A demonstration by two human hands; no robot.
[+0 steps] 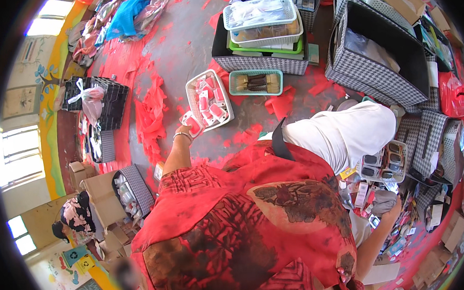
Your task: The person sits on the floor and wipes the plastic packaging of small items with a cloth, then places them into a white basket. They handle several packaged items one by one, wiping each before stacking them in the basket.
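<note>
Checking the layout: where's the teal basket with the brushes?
Head view, upper centre: teal basket sits on the floor, right of the white basket, just below the checked bin.

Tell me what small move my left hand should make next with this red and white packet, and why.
Probably carry it the short way forward and set it in the white basket. The left hand holds the red and white packet just short of that basket's near corner, and similar packets already lie inside.

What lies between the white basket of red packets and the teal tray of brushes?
Nothing: in the head view, only bare grey floor separates the white basket from the teal tray.
</note>
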